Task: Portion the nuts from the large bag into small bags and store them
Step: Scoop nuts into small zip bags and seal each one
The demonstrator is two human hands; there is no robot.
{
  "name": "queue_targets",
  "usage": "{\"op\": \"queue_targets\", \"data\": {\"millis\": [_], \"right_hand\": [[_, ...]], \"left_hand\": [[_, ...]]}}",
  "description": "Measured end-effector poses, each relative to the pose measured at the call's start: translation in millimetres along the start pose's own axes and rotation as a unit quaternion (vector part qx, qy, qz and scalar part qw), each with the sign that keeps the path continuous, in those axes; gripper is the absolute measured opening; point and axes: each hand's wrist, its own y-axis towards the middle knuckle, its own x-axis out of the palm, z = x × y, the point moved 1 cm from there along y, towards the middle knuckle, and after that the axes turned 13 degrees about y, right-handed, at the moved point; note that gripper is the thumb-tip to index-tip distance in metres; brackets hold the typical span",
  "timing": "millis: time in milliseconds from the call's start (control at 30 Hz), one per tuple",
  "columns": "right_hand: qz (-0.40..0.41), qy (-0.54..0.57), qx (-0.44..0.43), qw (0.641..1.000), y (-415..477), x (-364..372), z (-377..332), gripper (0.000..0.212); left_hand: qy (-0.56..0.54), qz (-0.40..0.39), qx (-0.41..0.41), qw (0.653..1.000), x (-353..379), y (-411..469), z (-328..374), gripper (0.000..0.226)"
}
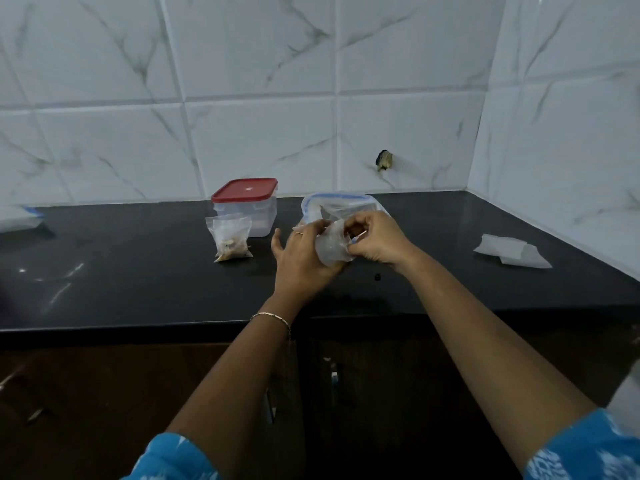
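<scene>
Sleeves (173, 457) lead to my hands right of the box (246, 211): left hand (302, 261) cups the small bag (331, 250), right hand (379, 241) pinches its mouth. I'd spread it wide before scooping from the large bag (341, 205).

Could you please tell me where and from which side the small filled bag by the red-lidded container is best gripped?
I would pinch the small filled bag by its flat, empty top edge, coming from above. The nuts sit at its bottom, so it should hang steady, and the red-lidded container close behind blocks that side.
</scene>
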Motion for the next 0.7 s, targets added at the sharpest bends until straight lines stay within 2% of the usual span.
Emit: {"op": "queue_targets", "data": {"millis": [167, 433, 533, 633, 700], "right_hand": [[-0.009, -0.061, -0.01, 0.998, 3.5, -2.2, 3.9, 0.029], [0.002, -0.051, -0.017, 0.999, 9.5, -0.2, 11.3, 0.02], [0.1, -0.012, -0.033, 0.994, 9.0, -0.1, 16.2, 0.003], [0.238, -0.012, -0.024, 0.971, 8.5, -6.2, 27.4, 0.012], [0.288, -0.079, 0.01, 0.954, 9.2, -11.0, 41.7, 0.016]], "left_hand": [[0.01, -0.046, 0.029, 0.998, 3.4, 5.5, -3.6, 0.09], [0.009, -0.022, 0.046, 0.999, 7.5, 17.1, -5.3, 0.069], [-0.02, -0.002, 0.027, 0.999, 6.9, 25.6, -6.5, 0.061], [-0.062, 0.014, -0.005, 0.998, 6.3, 29.7, -3.4, 0.058], [-0.083, 0.005, -0.019, 0.996, 9.3, 29.8, -3.6, 0.059]]}}
